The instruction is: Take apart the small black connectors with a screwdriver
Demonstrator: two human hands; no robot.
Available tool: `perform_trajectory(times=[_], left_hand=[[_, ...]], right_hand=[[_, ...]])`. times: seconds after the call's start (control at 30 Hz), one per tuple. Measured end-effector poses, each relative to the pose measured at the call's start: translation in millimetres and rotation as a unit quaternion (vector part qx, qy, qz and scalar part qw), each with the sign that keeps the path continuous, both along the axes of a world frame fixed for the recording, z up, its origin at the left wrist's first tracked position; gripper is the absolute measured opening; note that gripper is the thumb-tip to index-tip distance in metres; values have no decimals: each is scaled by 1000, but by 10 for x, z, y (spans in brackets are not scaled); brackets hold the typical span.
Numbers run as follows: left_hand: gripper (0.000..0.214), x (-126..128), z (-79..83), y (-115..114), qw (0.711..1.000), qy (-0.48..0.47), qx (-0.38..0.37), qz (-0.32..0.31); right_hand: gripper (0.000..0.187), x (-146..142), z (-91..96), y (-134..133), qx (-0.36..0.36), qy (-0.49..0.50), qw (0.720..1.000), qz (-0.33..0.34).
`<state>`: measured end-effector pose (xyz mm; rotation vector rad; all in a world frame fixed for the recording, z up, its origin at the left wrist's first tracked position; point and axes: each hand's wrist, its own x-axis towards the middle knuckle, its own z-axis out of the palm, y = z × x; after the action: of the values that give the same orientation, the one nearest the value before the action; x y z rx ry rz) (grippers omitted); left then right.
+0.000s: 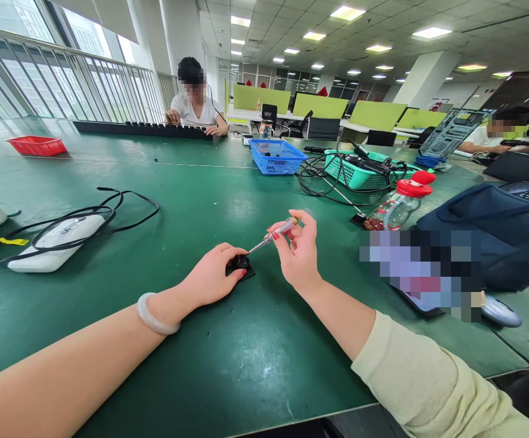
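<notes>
On the green table, my left hand grips a small black part with a rounded top and a flat square base. The fingers partly cover it, so its kind is unclear. My right hand is closed around the clear handle of a small screwdriver, held between thumb and fingers. The screwdriver slants down to the left, with its tip close to the black part's upper edge. Whether the tip touches the part, I cannot tell.
A white device wrapped in black cable lies left. Beyond are a red tray, a blue basket and a teal basket with cables. To the right stand a red-lidded jar and a dark bag. A person sits opposite.
</notes>
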<state>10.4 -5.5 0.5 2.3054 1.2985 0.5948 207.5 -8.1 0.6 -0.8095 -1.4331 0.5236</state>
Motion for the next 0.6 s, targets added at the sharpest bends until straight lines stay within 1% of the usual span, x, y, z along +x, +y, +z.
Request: perform_trajectory(times=[0.13,0.37,0.47,0.6], left_hand=[[33,10,5,15,1000,6,0,11],[33,5,13,14,1000,11,-3,13],[34,1,7,15,1000,14,9,11],[35,-5,-4,25,1000,12,23,4]], right_hand=[[38,0,10,-6,-3,23,1000,-17],[38,-17,7,-6,-8,17,1000,-10],[38,-17,13,-21,0,0,1000,-8],[35,-20,27,-62,33,-37,999,-20]])
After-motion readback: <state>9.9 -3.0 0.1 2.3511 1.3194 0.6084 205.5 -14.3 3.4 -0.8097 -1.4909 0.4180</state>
